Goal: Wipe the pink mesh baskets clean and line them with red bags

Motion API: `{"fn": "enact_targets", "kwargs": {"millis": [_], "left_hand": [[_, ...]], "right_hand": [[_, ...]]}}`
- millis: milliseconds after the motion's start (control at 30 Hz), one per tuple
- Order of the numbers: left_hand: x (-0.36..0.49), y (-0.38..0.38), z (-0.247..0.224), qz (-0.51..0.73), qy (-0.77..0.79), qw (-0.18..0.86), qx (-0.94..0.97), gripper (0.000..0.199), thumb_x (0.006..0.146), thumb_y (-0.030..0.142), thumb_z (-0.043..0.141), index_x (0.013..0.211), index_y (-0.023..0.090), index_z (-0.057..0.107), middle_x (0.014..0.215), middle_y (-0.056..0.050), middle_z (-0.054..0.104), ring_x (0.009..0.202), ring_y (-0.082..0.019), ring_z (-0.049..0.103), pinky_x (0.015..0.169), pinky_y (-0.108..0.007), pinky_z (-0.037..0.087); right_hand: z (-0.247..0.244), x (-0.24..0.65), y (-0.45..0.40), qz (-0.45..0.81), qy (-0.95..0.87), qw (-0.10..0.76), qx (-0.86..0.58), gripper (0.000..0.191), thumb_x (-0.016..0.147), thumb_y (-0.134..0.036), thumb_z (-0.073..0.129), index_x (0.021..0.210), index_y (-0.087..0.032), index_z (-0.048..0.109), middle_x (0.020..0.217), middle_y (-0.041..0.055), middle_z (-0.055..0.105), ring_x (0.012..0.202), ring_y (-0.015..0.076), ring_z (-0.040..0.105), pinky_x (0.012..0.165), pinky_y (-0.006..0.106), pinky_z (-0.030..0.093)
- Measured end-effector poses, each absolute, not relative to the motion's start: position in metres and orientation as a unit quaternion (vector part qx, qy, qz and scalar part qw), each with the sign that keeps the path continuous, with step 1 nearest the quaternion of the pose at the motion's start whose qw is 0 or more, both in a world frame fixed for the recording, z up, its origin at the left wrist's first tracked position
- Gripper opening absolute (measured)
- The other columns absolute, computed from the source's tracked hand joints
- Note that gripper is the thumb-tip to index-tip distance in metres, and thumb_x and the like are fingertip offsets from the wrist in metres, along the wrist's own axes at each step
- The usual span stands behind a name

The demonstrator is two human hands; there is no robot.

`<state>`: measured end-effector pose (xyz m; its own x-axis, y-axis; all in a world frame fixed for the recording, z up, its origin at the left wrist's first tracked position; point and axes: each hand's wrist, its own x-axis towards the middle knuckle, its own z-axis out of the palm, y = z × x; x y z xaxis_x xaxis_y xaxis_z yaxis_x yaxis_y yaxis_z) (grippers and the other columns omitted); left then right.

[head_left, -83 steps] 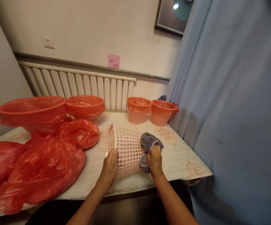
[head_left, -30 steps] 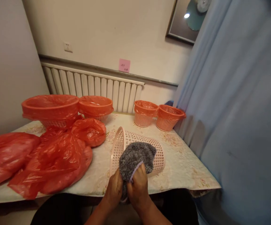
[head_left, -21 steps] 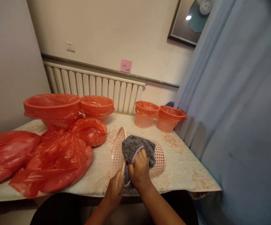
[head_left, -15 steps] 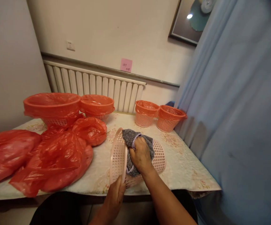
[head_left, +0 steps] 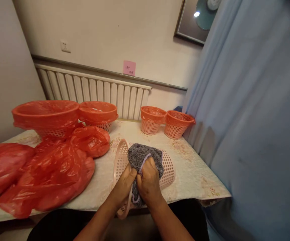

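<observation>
A pale pink plastic basket [head_left: 168, 169] with a perforated wall lies on its side at the table's front edge, its wide mouth facing left. Over its side is a dark grey cloth [head_left: 145, 155] with a lilac edge. My right hand [head_left: 148, 180] is closed, bunching the cloth against the basket. Beside it, at the basket's rim, my left hand [head_left: 124, 184] is closed too, its fingers pinching the cloth where the two hands meet. The left fingertips are partly hidden, and the cloth hides part of the basket.
Red bags [head_left: 57, 174] with full contents cover the table's left side. Behind them stand a large lined basket [head_left: 44, 115] and a smaller lined basket [head_left: 98, 113]. Two more baskets, one [head_left: 152, 127] beside the other [head_left: 176, 130], stand at the back right near a blue curtain [head_left: 235, 110].
My left hand has moved up from the basket's lower rim to the cloth beside my right hand. The cloth is bunched differently and hangs lower at the front. The view has shifted slightly.
</observation>
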<state>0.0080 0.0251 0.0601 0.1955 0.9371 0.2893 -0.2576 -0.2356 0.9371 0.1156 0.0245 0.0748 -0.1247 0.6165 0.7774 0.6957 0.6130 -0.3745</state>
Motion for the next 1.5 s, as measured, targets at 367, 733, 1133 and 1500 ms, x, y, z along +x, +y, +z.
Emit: {"fn": "enact_targets", "kwargs": {"millis": [367,733,1133,1500], "left_hand": [[0.007,0.030,0.057,0.479,0.264,0.676,0.494,0.055,0.087,0.037,0.056,0.135,0.015,0.043,0.132,-0.014,0.057,0.121,-0.031,0.053,0.102,-0.047,0.042],[0.009,0.040,0.033,0.440,0.278,0.632,0.574,0.053,0.082,0.033,0.061,0.130,0.013,0.050,0.135,-0.012,0.055,0.124,-0.029,0.050,0.111,-0.047,0.031],[-0.006,0.038,0.018,0.421,0.320,0.548,0.648,0.047,0.086,0.042,0.055,0.124,0.016,0.056,0.128,-0.009,0.061,0.132,-0.028,0.041,0.113,-0.047,0.026],[-0.005,0.031,0.021,0.384,0.326,0.565,0.654,0.050,0.087,0.041,0.054,0.130,0.017,0.053,0.135,-0.007,0.057,0.126,-0.028,0.048,0.112,-0.046,0.029]], "right_hand": [[0.056,0.190,0.064,-0.080,-0.713,0.442,-0.539,0.024,0.074,-0.005,0.044,0.085,-0.018,0.060,0.085,0.0056,0.058,0.085,0.0209,0.048,0.079,0.034,0.041],[-0.002,0.241,0.070,-0.143,-0.557,0.475,-0.666,0.018,0.076,-0.011,0.041,0.084,-0.017,0.056,0.082,0.0098,0.056,0.082,0.0256,0.045,0.075,0.039,0.040],[0.035,0.126,0.027,-0.053,-0.744,0.506,-0.434,0.027,0.064,-0.002,0.040,0.079,-0.019,0.055,0.086,0.0054,0.054,0.088,0.0227,0.045,0.080,0.040,0.041],[0.047,0.201,0.080,-0.100,-0.699,0.450,-0.546,0.031,0.070,-0.002,0.043,0.090,-0.017,0.062,0.088,0.0065,0.059,0.090,0.0216,0.047,0.081,0.034,0.041]]}}
